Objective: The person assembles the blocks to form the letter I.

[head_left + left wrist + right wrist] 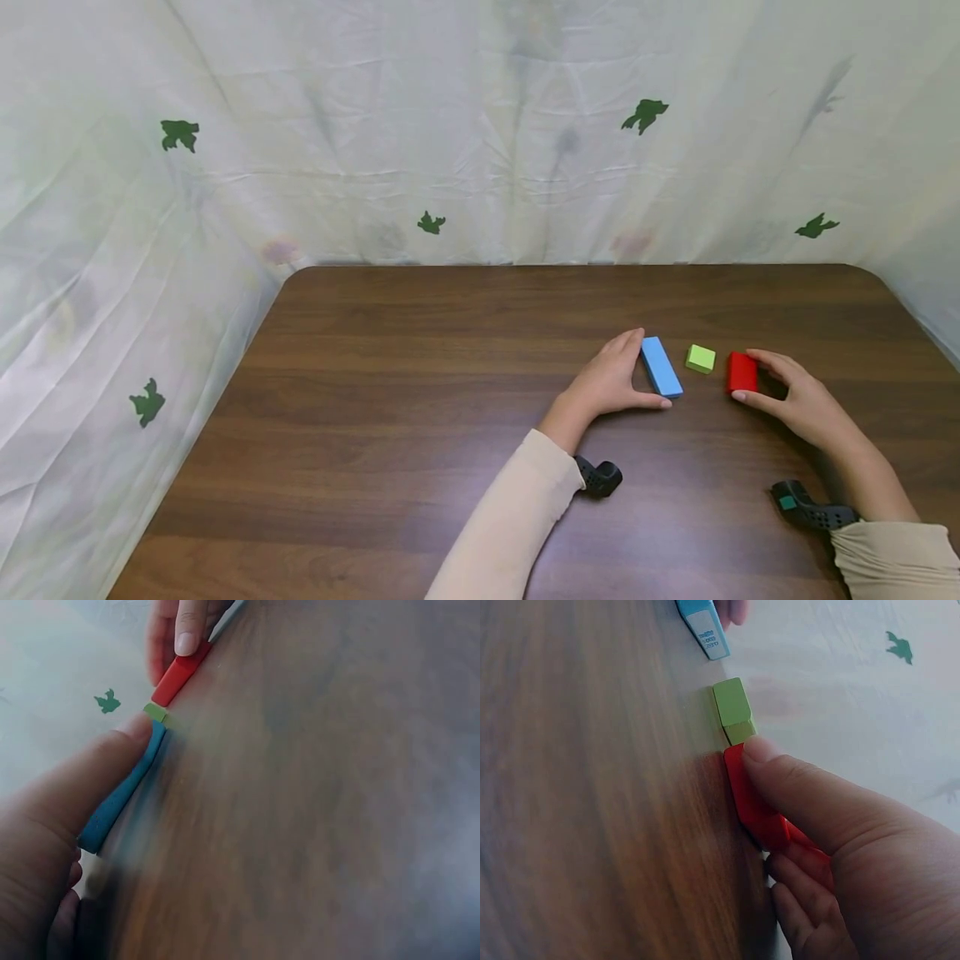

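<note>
Three blocks lie in a loose row on the right part of the table. My left hand (606, 379) spans the long blue block (662, 367), thumb at its near end and fingers at its far end. A white printed label shows on one face of this blue block (705, 630) in the right wrist view. Across from it, my right hand (810, 407) grips the red block (742, 372) between thumb and fingers. Between these two sits a small light-green block (701, 358), touched by neither hand. In the right wrist view, the thumb (810, 787) presses along the red block (750, 791).
The dark wooden table (360, 417) has rounded far corners. Behind it and at the sides hangs a pale curtain (450, 108) with green bird-shaped patches (645, 116). A black wrist device (600, 477) sits on the left wrist, another device (813, 507) on the right.
</note>
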`<control>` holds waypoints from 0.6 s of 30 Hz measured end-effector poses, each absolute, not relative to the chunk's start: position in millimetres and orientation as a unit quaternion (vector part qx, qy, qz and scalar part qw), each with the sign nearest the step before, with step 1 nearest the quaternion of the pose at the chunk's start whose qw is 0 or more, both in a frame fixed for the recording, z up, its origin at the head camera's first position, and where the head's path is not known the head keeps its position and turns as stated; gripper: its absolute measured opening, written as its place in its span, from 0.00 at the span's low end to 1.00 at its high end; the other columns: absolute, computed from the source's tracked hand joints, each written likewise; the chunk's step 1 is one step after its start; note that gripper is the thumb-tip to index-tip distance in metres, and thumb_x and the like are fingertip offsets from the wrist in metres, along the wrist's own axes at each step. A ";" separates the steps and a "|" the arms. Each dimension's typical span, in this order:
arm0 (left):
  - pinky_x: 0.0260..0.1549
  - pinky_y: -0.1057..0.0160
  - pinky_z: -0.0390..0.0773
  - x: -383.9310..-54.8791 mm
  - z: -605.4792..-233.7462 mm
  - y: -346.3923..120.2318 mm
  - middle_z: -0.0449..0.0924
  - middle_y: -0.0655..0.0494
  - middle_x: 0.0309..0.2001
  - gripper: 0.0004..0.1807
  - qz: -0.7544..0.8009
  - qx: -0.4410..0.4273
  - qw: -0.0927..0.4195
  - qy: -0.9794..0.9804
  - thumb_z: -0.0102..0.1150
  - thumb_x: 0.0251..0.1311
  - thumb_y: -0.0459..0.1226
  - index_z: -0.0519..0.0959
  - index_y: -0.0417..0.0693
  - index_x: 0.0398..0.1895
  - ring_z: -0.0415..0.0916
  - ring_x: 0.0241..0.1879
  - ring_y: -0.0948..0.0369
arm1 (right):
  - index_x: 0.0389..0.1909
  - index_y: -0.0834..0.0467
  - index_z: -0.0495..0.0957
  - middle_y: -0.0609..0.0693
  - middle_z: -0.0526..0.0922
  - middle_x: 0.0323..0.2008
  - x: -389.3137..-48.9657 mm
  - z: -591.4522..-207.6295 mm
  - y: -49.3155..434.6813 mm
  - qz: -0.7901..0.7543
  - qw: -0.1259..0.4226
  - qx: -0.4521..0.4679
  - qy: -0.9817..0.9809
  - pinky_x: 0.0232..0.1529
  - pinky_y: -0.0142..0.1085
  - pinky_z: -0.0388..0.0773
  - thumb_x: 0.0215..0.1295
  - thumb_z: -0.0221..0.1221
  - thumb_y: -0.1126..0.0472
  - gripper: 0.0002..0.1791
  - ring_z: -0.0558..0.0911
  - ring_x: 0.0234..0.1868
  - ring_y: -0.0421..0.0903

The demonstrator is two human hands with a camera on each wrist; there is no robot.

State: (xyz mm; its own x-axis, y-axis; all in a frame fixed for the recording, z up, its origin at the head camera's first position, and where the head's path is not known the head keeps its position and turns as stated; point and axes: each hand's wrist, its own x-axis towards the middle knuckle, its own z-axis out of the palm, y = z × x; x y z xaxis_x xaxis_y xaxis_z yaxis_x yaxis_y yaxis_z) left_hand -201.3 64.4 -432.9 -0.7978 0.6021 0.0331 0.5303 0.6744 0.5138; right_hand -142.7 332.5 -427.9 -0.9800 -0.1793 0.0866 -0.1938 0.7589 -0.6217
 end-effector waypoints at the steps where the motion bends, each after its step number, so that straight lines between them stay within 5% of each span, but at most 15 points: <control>1: 0.60 0.71 0.48 -201.7 -432.9 65.2 0.46 0.58 0.68 0.59 0.251 0.311 0.067 0.914 0.60 0.39 0.64 0.44 0.46 0.70 0.42 0.66 0.65 | 0.60 0.71 0.57 0.72 0.60 0.54 -142.7 -427.8 332.6 0.333 0.011 0.099 -0.938 0.43 0.61 0.61 0.56 0.62 0.56 0.38 0.62 0.50 0.69; 18: 0.59 0.70 0.52 -204.0 -434.4 67.6 0.53 0.58 0.66 0.54 0.247 0.307 0.051 0.918 0.61 0.42 0.61 0.50 0.46 0.69 0.49 0.64 0.64 | 0.61 0.70 0.57 0.72 0.59 0.55 -142.8 -428.6 332.6 0.337 0.007 0.097 -0.936 0.43 0.63 0.62 0.56 0.62 0.56 0.37 0.61 0.51 0.69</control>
State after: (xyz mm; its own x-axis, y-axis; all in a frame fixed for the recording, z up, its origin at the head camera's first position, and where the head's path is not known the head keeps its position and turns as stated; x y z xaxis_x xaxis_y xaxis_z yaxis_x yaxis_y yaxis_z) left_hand -204.0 67.6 -434.4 -0.8067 0.5881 0.0579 0.5378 0.6899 0.4846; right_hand -142.8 332.6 -428.6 -0.9812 -0.1763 0.0786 -0.1860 0.7538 -0.6302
